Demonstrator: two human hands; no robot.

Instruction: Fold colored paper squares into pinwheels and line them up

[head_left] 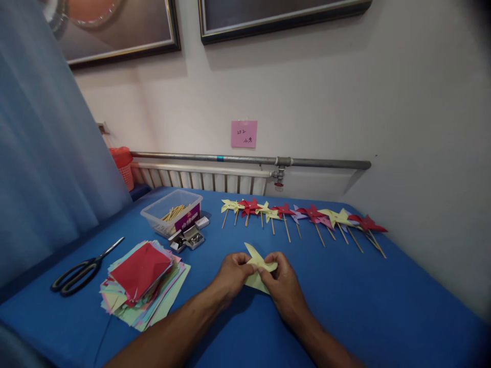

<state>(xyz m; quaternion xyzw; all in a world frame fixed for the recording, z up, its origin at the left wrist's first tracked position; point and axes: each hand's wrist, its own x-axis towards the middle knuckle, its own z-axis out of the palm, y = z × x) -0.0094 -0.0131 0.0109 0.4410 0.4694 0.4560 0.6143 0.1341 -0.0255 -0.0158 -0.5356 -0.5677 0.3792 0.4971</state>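
Left hand [231, 274] and right hand [283, 281] both grasp the yellow paper [258, 267], pinched between their fingertips just above the blue counter [383, 301].

Scissors [82, 272] lie left of the paper stack [143, 283]; pinwheels [303, 217] line the table [383, 301] behind.

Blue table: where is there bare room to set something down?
Bare blue table lies right of the hands, below the pinwheel row, and between scissors and plastic box. Crowded: the paper stack, pin boxes, and around the yellow paper.
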